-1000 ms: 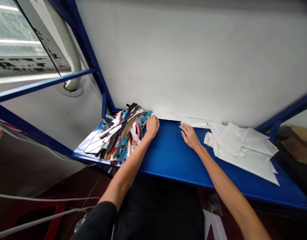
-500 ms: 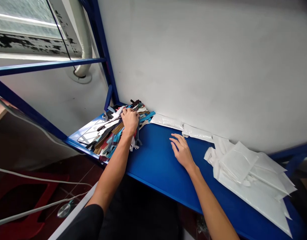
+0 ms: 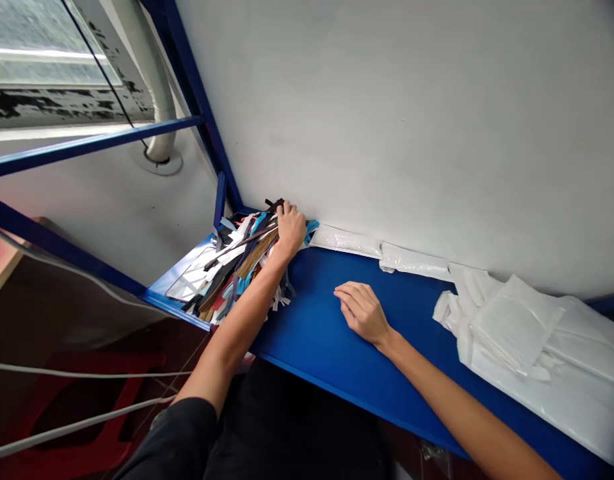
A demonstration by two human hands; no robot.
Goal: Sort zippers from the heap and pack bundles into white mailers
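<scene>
A heap of zipper-like strips [image 3: 237,257] in white, black, brown, blue and red lies at the left end of the blue shelf [image 3: 311,320]. My left hand [image 3: 291,228] is on the heap's far right part, its fingers bent down over the strips. A dark strip [image 3: 244,248] runs across the top of the heap up to these fingers; the fingertips' hold is partly hidden. Over the bare middle of the shelf is my right hand [image 3: 363,310], fingers drawn together and slightly curled, with nothing visible in them.
Flat white plastic packets [image 3: 347,240] line the wall at the shelf's back edge. White plastic bags [image 3: 531,340] are piled on the right. A blue metal frame [image 3: 191,87] rises at the left, with pale cables [image 3: 87,375] and a red stool [image 3: 111,427] below.
My left hand has shifted right and back across the heap, and a dark strip now lies slantwise over it. My right hand's fingers, spread before, have come together. The view has shifted slightly.
</scene>
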